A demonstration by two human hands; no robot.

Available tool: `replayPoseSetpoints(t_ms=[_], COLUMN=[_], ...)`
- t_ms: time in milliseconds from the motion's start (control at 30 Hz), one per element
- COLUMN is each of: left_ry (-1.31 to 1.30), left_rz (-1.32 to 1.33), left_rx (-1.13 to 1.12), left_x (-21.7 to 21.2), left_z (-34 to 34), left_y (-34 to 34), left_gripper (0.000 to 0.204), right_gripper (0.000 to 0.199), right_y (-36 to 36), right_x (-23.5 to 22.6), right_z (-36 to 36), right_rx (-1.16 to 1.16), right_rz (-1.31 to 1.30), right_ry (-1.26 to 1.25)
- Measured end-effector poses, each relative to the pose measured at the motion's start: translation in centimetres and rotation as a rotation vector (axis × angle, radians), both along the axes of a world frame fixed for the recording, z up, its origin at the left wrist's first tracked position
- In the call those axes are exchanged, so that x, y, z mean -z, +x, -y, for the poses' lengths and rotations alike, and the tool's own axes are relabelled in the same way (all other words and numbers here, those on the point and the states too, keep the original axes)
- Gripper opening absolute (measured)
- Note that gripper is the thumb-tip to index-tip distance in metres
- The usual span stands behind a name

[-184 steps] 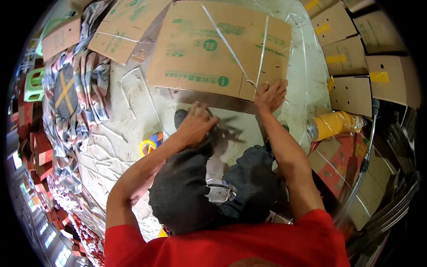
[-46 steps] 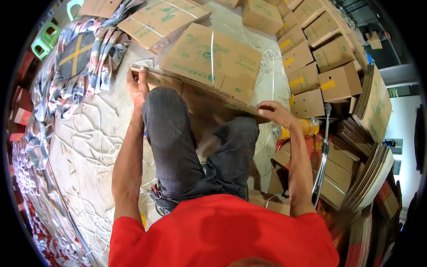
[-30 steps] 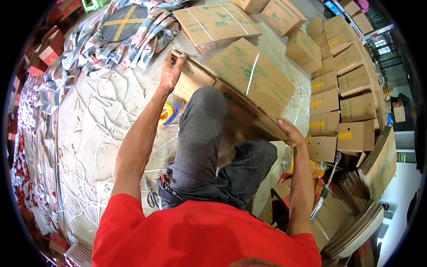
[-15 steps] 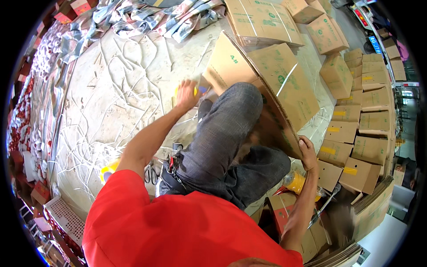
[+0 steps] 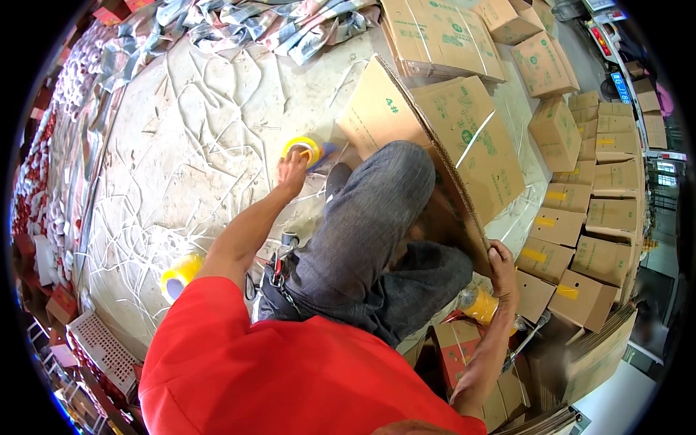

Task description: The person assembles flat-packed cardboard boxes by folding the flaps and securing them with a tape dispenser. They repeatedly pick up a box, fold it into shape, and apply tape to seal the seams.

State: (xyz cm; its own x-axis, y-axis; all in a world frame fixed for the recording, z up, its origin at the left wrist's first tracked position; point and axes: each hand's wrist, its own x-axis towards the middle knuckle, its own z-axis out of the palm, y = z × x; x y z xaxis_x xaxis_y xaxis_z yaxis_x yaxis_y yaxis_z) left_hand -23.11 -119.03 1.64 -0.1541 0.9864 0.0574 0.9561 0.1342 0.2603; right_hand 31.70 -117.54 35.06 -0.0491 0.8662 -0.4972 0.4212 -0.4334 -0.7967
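Since half a second ago, my left hand [image 5: 291,172] has slid back a little toward me, and more of the yellow tape roll [image 5: 300,141] shows past it. The tape roll is on the floor [image 5: 239,80], just ahead of my left fingers and a bit to the right. My fingertips reach over its near rim and seem to touch it. They are bent, but I cannot tell if they pinch it or just rest there. A blue part [image 5: 324,154] sticks out on the right side, away from my hand, so the long way of the whole thing runs from left to right.

My left hand is much nearer to it. My right hand [image 5: 502,268] is far off, closed on the low corner of a tilted cardboard sheet [image 5: 388,109]. My bent leg [image 5: 395,174] and that sheet stand between my right hand and the tape. My shoe [image 5: 338,179] is near it too, just below the blue part.

White straps [image 5: 210,109] lie in a tangle on the left. Another tape roll [image 5: 190,267] sits by my left arm. Past the sheet is a tied cardboard stack [image 5: 446,36], and many brown boxes [image 5: 554,226] fill the right side.
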Motion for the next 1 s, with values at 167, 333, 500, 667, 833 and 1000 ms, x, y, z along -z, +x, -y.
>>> replayPoseSetpoints(t_ms=[167,333,500,667,833,1000], left_ry=[-0.132,-0.201,-0.174,0.174,0.346,0.202], left_rz=[0.124,0.063,-0.046,0.461,1.127,1.249], left_rx=[-0.247,-0.518,-0.578,-0.522,-0.215,-0.053], left_x=[-0.8,-0.6,-0.5,-5.5,-24.1,-28.7], left_z=[8.1,15.6,18.0,7.4,-12.3,-18.5], left_y=[-4.6,-8.0,-9.2,-6.4,3.0,6.9], left_gripper=[0.058,0.061,0.062,0.078,0.107,0.121], right_gripper=[0.029,0.026,0.026,0.028,0.032,0.036], right_y=[-0.3,-0.3,-0.9,-1.6,0.3,0.2], right_x=[-0.3,-0.2,-0.3,-0.4,0.0,0.5], right_z=[0.5,0.6,0.6,0.8,1.5,1.0], right_rx=[-0.028,-0.02,-0.101,-0.145,-0.056,-0.116], right_rz=[0.042,0.039,0.038,-0.031,0.058,0.025], right_ry=[0.029,0.041,0.063,0.006,0.055,0.034])
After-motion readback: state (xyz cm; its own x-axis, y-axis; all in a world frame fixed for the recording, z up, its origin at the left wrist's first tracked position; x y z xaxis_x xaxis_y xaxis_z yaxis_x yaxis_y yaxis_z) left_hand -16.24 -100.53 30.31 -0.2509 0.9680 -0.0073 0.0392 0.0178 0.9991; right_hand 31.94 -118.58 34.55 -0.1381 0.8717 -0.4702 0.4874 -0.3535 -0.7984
